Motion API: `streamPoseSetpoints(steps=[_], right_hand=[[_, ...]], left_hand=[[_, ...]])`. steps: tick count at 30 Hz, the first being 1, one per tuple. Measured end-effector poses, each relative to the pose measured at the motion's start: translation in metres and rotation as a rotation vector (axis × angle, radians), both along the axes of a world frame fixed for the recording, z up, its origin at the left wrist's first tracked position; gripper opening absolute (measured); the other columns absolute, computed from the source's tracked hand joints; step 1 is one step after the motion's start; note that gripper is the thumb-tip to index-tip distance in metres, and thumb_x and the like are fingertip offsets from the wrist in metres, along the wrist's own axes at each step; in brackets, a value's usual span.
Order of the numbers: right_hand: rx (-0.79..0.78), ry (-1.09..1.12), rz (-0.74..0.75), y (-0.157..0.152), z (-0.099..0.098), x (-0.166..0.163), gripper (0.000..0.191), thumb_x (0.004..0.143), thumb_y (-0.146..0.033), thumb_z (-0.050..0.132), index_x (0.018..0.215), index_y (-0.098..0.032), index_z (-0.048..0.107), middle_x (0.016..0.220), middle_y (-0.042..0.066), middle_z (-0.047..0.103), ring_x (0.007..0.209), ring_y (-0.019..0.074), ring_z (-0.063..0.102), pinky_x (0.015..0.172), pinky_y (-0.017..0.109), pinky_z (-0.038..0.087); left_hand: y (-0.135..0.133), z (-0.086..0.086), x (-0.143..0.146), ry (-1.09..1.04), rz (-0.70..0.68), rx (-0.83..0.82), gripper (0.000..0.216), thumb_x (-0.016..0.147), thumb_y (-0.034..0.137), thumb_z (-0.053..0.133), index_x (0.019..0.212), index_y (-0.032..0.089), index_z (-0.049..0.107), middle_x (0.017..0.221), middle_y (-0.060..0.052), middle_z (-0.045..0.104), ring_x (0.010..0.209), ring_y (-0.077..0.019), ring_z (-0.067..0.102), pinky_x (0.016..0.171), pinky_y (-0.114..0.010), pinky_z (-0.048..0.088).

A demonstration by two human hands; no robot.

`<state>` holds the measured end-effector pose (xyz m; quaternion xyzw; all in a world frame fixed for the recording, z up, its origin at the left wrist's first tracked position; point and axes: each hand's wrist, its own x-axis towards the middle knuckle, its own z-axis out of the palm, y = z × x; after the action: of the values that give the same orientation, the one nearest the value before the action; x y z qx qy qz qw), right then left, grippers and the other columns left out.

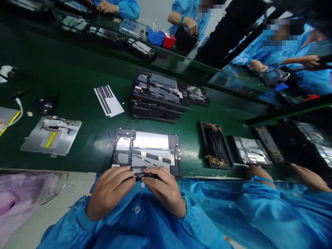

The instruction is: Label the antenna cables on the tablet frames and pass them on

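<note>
An opened tablet housing lies flat at the front of the green bench, showing silver plates, thin cables and dark strips. My left hand is closed at its near edge, the fingertips pressed together left of a small grey and black strip. From the other side, my right hand pinches the same edge with bent fingers. Whether the strip is loose or part of the housing, I cannot tell. The fingers cover part of the near edge.
Behind the housing stands a stack of similar tablet housings. A label sheet and a silver screen panel lie to the left. A black tray of gold-ended cables sits right, near a co-worker's hand. Co-workers sit across the bench.
</note>
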<state>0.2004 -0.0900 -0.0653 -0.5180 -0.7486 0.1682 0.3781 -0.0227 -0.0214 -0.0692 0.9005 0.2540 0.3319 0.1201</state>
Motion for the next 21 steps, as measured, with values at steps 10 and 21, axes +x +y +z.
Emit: streamPoseSetpoints(steps=[10,21], right_hand=[[0.025,-0.025,-0.026,0.003,-0.005,-0.002,0.022,0.096,-0.015,0.062,0.115,-0.024,0.068,0.115,0.009,0.071,0.102,0.0223,0.065,0.081,0.038,0.055],[0.046,-0.022,-0.041,0.002,-0.007,-0.004,0.023,0.094,-0.011,0.066,0.114,-0.021,0.068,0.114,0.010,0.071,0.100,0.0221,0.064,0.080,0.037,0.054]], left_hand=[[0.003,-0.001,0.005,-0.022,0.001,-0.008,0.012,0.096,0.020,0.062,0.104,0.023,0.069,0.105,-0.003,0.076,0.108,-0.0214,0.067,0.093,-0.038,0.053],[0.000,0.001,0.016,0.024,0.110,-0.113,0.011,0.098,0.021,0.058,0.100,0.022,0.069,0.102,-0.002,0.073,0.100,-0.0203,0.065,0.091,-0.037,0.047]])
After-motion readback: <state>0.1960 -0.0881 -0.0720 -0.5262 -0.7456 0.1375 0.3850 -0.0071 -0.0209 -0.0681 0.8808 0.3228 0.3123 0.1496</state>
